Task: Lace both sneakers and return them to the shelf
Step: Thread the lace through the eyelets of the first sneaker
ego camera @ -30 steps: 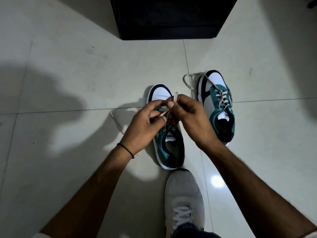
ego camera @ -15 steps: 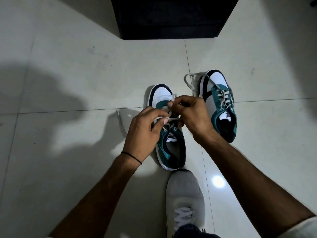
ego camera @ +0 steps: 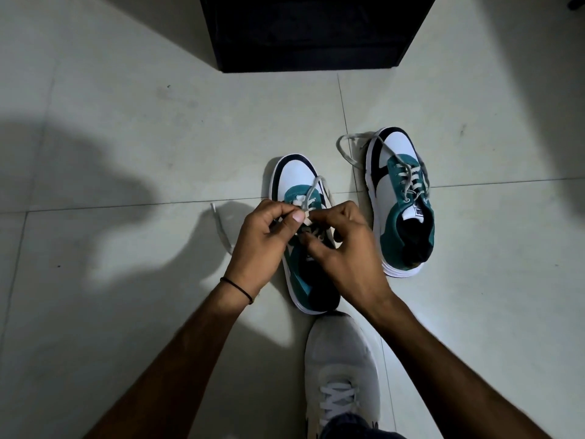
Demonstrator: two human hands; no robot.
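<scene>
Two teal, white and black sneakers stand on the tiled floor, toes pointing away from me. Over the left sneaker (ego camera: 296, 175), my left hand (ego camera: 262, 245) pinches its grey lace (ego camera: 311, 191) between thumb and forefinger, and a loop of that lace rises toward the toe. My right hand (ego camera: 345, 251) is closed on the lace at the eyelets just beside it. A loose lace end (ego camera: 221, 228) trails on the floor to the left. The right sneaker (ego camera: 400, 198) stands apart, laced, with its lace ends lying loose past the toe.
A dark shelf unit (ego camera: 311, 31) stands on the floor straight ahead, beyond the sneakers. My own foot in a grey-white shoe (ego camera: 342, 369) rests just behind the left sneaker's heel. Pale floor tiles (ego camera: 126, 122) spread out on all sides.
Both hands have shifted slightly toward me along the left sneaker's eyelets. The lace that was held upright between them now loops out over the toe.
</scene>
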